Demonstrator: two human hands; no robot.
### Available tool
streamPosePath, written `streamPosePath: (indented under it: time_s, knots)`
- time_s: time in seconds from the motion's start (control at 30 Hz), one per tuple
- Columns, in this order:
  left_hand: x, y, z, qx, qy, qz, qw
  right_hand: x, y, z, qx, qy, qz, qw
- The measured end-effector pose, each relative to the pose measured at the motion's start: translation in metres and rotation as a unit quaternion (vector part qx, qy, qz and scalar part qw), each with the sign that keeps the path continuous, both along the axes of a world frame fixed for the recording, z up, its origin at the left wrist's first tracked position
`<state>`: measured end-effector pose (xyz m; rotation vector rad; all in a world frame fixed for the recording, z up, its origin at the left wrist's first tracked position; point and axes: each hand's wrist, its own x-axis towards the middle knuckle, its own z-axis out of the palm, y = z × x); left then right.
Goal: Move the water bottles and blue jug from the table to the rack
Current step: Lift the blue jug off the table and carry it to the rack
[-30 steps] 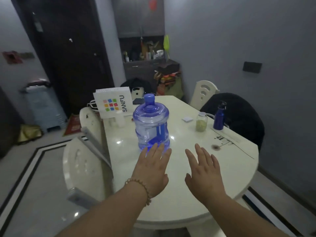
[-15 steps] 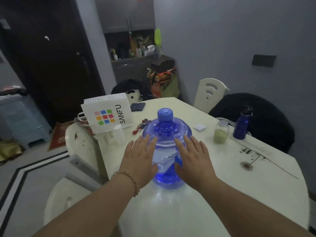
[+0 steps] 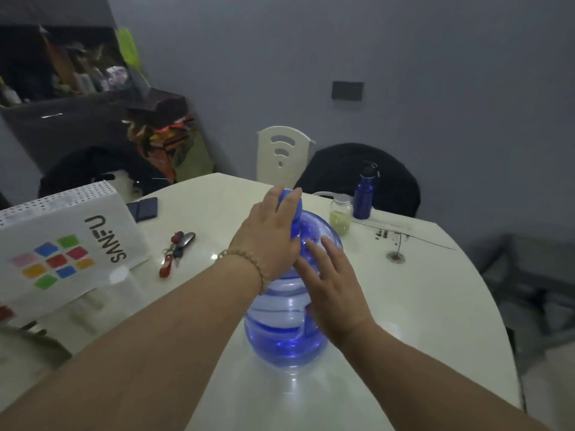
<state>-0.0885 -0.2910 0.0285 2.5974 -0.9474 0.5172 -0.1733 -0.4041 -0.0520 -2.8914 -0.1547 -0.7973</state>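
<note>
The blue jug (image 3: 284,325) sits upright on the surface (image 3: 420,306), near your edge, w/ a little water pooled at the bottom. Your left hand (image 3: 267,237) is wrapped over its neck and cap, fingers curled round it. Your right hand (image 3: 333,287) lies flat against the jug's shoulder and side, fingers spread, not closed on anything yet. So the jug's gripped at the top but, as far as I can judge, not lifted; it looks to be resting on the surface. Further back by the far edge, the dark blue water bottle (image 3: 364,194) stands untouched, just beside a small jar (image 3: 340,216) of greenish stuff. No rack in view. Progress: nothing moved over yet; jug first, then bottle(s) left to go.
</note>
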Motion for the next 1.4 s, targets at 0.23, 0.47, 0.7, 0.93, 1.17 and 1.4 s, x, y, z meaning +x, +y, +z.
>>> streamPosePath:
  time_s: [0.23, 0.47, 0.7, 0.93, 1.17, 1.4]
  knots:
    - [0.005, -0.002, -0.010, -0.053, 0.005, -0.027, 0.998, -0.001, 0.008, -0.004, 0.019, -0.004, -0.031, 0.999]
    - [-0.011, -0.004, -0.008, -0.047, 0.018, -0.050, 0.997, -0.022, 0.014, 0.001, 0.005, -0.005, -0.063, 0.998]
    - [-0.054, -0.013, -0.011, -0.057, 0.024, -0.080, 0.995, -0.068, 0.004, -0.002, -0.005, -0.032, -0.071, 0.997]
    - [-0.127, -0.012, -0.012, -0.074, 0.016, -0.102, 0.992, -0.143, 0.000, -0.008, -0.013, -0.041, -0.052, 0.998]
    - [-0.207, -0.009, -0.006, -0.074, 0.005, -0.101, 0.992, -0.221, -0.010, 0.005, -0.027, 0.007, -0.028, 0.999]
    - [-0.278, -0.016, -0.013, -0.071, -0.003, -0.069, 0.995, -0.287, -0.026, -0.002, -0.030, -0.035, 0.013, 0.999]
